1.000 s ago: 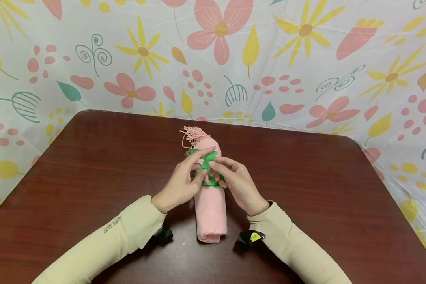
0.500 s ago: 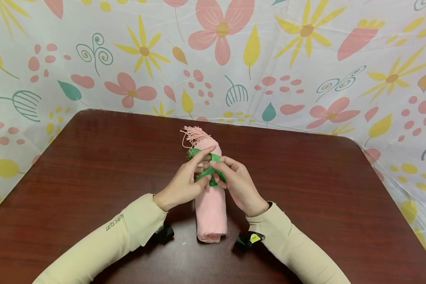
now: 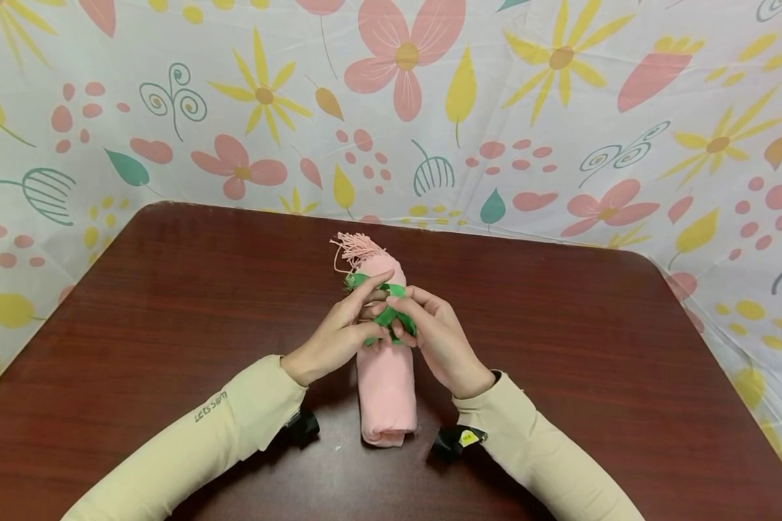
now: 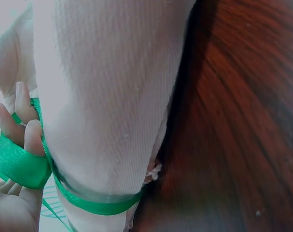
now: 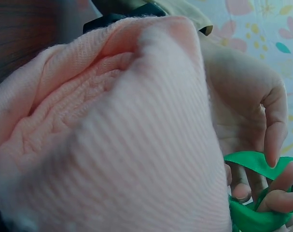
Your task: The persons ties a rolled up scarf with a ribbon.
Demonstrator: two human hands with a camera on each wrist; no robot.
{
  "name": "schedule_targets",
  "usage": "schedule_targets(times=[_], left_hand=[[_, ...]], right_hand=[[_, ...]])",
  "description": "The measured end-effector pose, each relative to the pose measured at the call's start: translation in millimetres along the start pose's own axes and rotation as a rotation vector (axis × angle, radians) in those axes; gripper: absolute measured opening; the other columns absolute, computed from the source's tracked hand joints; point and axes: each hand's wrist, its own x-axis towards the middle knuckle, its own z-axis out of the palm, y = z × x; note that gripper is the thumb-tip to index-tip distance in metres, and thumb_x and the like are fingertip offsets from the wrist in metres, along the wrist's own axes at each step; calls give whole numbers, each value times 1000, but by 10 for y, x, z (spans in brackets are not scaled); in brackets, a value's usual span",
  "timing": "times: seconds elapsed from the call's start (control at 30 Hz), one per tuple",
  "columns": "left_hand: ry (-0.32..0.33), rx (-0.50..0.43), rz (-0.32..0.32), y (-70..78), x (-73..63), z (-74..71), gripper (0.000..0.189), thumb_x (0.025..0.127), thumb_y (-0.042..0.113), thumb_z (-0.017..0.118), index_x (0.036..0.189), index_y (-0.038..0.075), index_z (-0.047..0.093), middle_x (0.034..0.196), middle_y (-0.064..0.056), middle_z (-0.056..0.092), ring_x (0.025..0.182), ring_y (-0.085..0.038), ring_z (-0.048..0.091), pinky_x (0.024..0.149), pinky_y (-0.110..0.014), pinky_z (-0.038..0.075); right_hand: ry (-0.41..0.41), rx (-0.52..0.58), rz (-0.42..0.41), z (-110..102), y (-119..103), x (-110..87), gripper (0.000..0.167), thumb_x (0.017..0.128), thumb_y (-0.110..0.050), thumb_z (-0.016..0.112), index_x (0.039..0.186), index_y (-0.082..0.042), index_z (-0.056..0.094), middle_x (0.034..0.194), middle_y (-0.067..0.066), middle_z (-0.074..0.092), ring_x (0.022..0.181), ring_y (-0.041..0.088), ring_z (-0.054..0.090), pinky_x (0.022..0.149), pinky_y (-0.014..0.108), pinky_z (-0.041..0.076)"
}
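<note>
A pink scarf (image 3: 387, 394), rolled into a thick cylinder, lies lengthwise on the table, its fringe (image 3: 358, 247) at the far end. Green ribbon (image 3: 396, 291) circles the roll around its upper half, and the left wrist view shows the band (image 4: 100, 208) against the ribbed cloth. Above the roll, my right hand (image 3: 444, 344) pinches the ribbon between thumb and forefinger. My left hand (image 3: 332, 340) holds the ribbon too, thumb bent over it and forefinger stretched out above. Loops of ribbon (image 5: 255, 162) pass among the fingers; the crossing itself is partly hidden.
The dark red-brown wooden table (image 3: 189, 289) spreads around the roll. Behind it hangs a white cloth (image 3: 378, 108) printed with flowers and leaves. Black wrist-worn devices (image 3: 452, 441) sit under the cream sleeves (image 3: 528, 427), on either side of the scarf's near end.
The ribbon between the fingers has shifted, with a loop now arching near the right fingertips. My left thumb has moved slightly nearer to me. The scarf has stayed in place.
</note>
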Motion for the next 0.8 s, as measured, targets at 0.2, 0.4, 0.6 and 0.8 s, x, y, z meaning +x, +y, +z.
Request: schedule_targets(times=[0.2, 0.4, 0.6, 0.8], left_hand=[[54, 55, 9, -9, -4, -14, 65, 87, -1, 51, 148, 16, 33, 129, -15, 54, 101, -21, 61, 88, -34, 51], [130, 108, 44, -14, -21, -52, 55, 87, 2, 55, 139, 10, 43, 113, -13, 61, 101, -21, 60, 91, -35, 49], [150, 132, 56, -26, -38, -87, 45, 88, 4, 56, 132, 9, 48, 103, -11, 63, 97, -21, 60, 86, -35, 50], [175, 186, 74, -34, -31, -94, 35, 88, 5, 57, 123, 11, 55, 96, -9, 64, 90, -20, 59, 79, -34, 51]], right_hand=[[9, -4, 0, -10, 1, -1, 11, 95, -21, 58, 93, -10, 57, 89, 0, 71, 62, 11, 45, 56, 20, 31], [2, -3, -15, -24, -3, -11, 10, 95, -19, 59, 97, -9, 58, 91, -1, 69, 63, 11, 44, 56, 20, 31], [9, -1, -24, -37, 5, -5, 7, 94, -13, 56, 98, -8, 58, 92, 0, 68, 64, 10, 45, 55, 19, 32], [18, 7, -25, -53, 19, 1, 8, 94, -12, 57, 100, -7, 58, 90, -1, 67, 65, 11, 47, 57, 20, 35]])
